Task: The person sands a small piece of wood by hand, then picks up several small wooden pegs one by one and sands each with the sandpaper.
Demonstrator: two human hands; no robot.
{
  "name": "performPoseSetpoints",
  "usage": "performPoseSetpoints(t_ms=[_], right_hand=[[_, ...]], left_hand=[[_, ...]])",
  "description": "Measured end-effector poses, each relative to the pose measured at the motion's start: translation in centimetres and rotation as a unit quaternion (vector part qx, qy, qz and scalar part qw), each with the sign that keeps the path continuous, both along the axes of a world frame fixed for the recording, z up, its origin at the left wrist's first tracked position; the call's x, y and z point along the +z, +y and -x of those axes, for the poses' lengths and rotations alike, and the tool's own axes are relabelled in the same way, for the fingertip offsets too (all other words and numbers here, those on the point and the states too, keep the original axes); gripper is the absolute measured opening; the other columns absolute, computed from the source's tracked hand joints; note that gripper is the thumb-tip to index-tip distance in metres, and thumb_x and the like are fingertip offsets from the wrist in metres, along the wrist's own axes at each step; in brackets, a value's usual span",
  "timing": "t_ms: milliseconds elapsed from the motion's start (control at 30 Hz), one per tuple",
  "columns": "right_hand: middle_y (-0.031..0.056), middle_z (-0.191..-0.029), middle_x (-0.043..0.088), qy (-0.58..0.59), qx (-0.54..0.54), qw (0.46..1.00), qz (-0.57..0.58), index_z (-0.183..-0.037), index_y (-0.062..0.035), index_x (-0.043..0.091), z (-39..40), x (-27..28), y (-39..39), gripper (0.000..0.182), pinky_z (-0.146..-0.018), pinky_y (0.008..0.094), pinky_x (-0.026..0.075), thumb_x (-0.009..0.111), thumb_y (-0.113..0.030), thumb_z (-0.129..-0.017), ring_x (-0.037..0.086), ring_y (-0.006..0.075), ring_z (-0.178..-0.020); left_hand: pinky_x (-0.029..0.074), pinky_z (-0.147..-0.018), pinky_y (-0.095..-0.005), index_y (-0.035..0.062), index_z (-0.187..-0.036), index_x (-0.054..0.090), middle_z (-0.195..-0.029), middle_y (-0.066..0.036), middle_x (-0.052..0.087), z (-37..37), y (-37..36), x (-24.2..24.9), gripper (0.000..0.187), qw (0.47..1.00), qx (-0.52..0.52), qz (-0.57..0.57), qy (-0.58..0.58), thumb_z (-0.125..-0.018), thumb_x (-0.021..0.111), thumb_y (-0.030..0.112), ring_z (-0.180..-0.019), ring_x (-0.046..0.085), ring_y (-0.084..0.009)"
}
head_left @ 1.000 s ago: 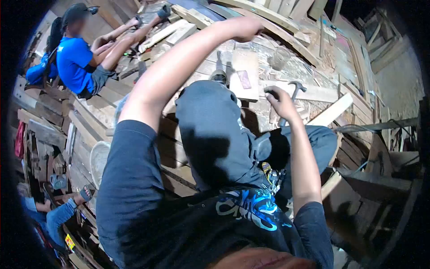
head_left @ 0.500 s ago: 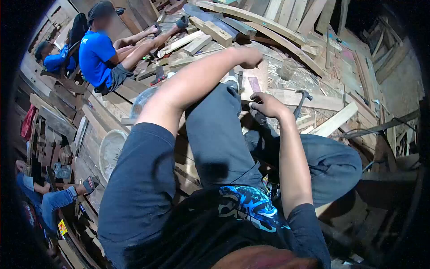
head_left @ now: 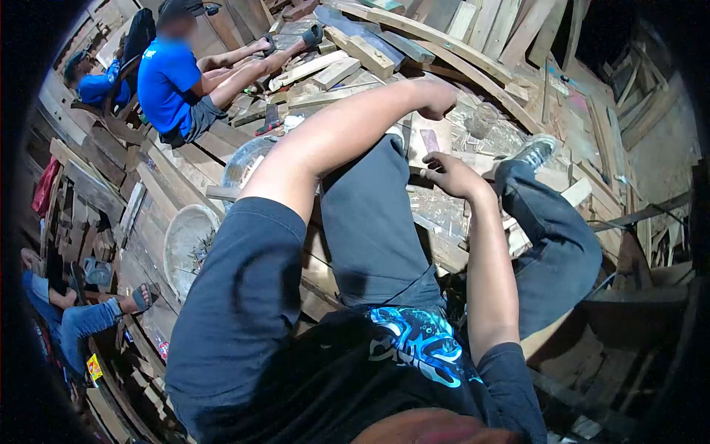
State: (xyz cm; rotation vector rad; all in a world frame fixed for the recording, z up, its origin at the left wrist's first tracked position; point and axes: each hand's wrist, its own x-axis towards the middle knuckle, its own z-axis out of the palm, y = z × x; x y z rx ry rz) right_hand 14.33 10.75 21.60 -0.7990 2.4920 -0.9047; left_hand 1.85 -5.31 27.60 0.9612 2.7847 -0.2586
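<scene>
Wooden floor [head_left: 144,255] is basically a lumber pile, boards [head_left: 370,58] everywhere, so ok, landmark: the purplish slab [head_left: 430,140] down by the person's hands. It's lying on a pale plank [head_left: 416,142], mostly in plain sight. Right hand [head_left: 460,177] is just beside the slab, on the side nearer the body, fingers loosely spread with nothing in them that I can see. Can't tell if a fingertip is actually touching it. Left hand [head_left: 436,100] hangs just beyond the slab, knuckles curled over, and whatever's under them is hidden, so no clue if it's gripping something or just balled up.

What would worry me: the slab looks loose, so a careless brush from those right fingers could shove it into the scraps [head_left: 464,140] beside it. Also, both hands are crowding the same little spot around the slab, and if they came together fast you'd get bashed knuckles. Then there's the shoe [head_left: 536,152] off to the right of the slab, right in among the boards; one slip of that foot could probably kick wood toward the fingers. Long curved timber [head_left: 481,83] beyond the slab looks unsecured too, so a bump might shift it. No gloves, so splinters seem likely if anything skids.
</scene>
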Motion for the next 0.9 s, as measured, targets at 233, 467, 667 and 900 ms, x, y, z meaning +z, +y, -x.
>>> performPoseSetpoints(t_ms=[233, 467, 667, 900], right_hand=[[0.0243, -0.120, 0.065, 0.032, 0.001, 0.997, 0.063, -0.126, 0.0023, 0.059, -0.6, 1.6, 2.8, 0.046, -0.099, 0.0376, 0.047, 0.065, -0.028, -0.092, 0.063, 0.0329, -0.113], [0.0226, -0.119, 0.066, 0.057, -0.011, 0.997, 0.043, -0.125, 0.0019, 0.060, -0.7, 0.0, 7.4, 0.044, -0.097, 0.0378, 0.048, 0.066, -0.026, -0.092, 0.064, 0.0322, -0.112], [0.0193, -0.113, 0.068, 0.021, -0.044, 0.994, 0.101, -0.121, 0.0017, 0.060, 0.1, 1.6, 10.1, 0.038, -0.095, 0.0360, 0.049, 0.066, -0.025, -0.094, 0.065, 0.0271, -0.106], [0.0126, -0.121, 0.065, 0.087, -0.108, 0.914, 0.381, -0.128, 0.0009, 0.057, 2.1, 5.7, 8.1, 0.042, -0.098, 0.0329, 0.046, 0.061, -0.028, -0.099, 0.061, 0.0200, -0.110]], left_hand=[[0.053, -0.079, -0.0461, 0.0026, -0.098, 0.065, -0.094, -0.019, 0.070, -1.5, -2.8, 1.3, 0.024, 0.998, 0.006, -0.064, 0.004, -0.077, 0.070, 0.013, -0.092, 0.067, -0.0372], [0.053, -0.081, -0.0461, 0.0091, -0.122, 0.059, -0.098, -0.021, 0.069, -1.4, -4.0, 1.0, 0.041, 0.978, 0.000, -0.194, 0.080, -0.082, 0.066, 0.013, -0.092, 0.067, -0.0382], [0.051, -0.073, -0.0482, 0.0078, -0.111, 0.061, -0.087, -0.019, 0.068, -4.9, -0.1, 7.9, 0.025, 0.963, -0.122, -0.181, 0.159, -0.087, 0.065, 0.013, -0.085, 0.066, -0.0393], [0.052, -0.068, -0.0415, 0.0050, -0.096, 0.066, -0.083, -0.014, 0.069, -9.1, 3.0, 16.0, 0.013, 0.937, -0.229, -0.195, 0.176, -0.089, 0.066, 0.016, -0.076, 0.068, -0.0320]])
